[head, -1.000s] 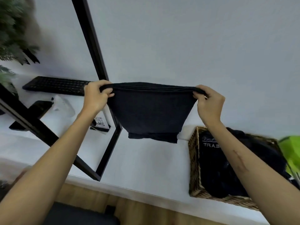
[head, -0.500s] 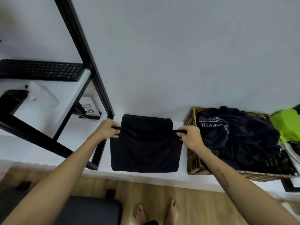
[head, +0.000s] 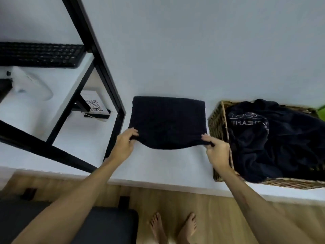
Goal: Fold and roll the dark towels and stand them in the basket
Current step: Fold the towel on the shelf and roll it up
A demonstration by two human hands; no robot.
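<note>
Dark towel point(head: 168, 121) lies folded on the white shelf point(head: 158, 166) at frame centre, far edge flat against the wall point(head: 193, 50), near edge lifted and sagging in a curve between the two hands. Left hand point(head: 124, 144) pinches the near left corner, thumb on top, fingers curled under the cloth. Right hand point(head: 217, 152) pinches the near right corner the same way, knuckles just beside the basket point(head: 217, 124) wall. Both forearms reach in from the bottom of the frame.

Wicker basket sits on the shelf at right, just beside the towel, not clearly touching it. Inside it a loose heap of dark fabric point(head: 274, 138), unrolled, with pale lettering on the upper part; it spills over the near rim. Green object point(head: 321, 112) at the right edge behind the basket, mostly cut off.

Black frame point(head: 98, 55) runs diagonally through the left half of the frame, its lower corner just left of the towel. Black keyboard point(head: 40, 54) upper left on a white surface; a white device point(head: 33, 85) below it, blurred. Card with a QR code point(head: 94, 106) leans behind the frame post, centre left.

Bottom of frame: wood floor point(head: 228, 217), two bare feet point(head: 174, 228) at centre, dark cushion point(head: 98, 224) lower left.
</note>
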